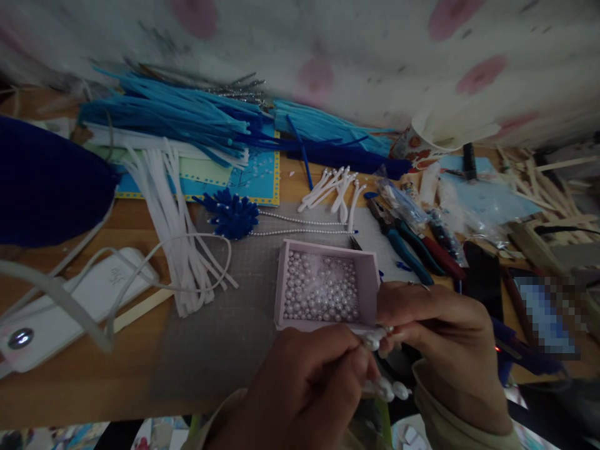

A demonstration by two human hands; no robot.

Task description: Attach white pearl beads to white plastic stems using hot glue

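Left hand [323, 378] and right hand [438, 337] have fingers clamped on pearl beadwork [385, 390] at five o'clock; some pearls [372, 340] apparently attached, completion unconfirmed; pearl-tipped stems [345, 189] lie at twelve o'clock from the box [368, 278], where loose pearls [323, 287] remain

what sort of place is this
Probably a home craft table or small handicraft workspace: a pink box of pearl beads, bundled blue pipe cleaners and pliers crowd the wooden tabletop.
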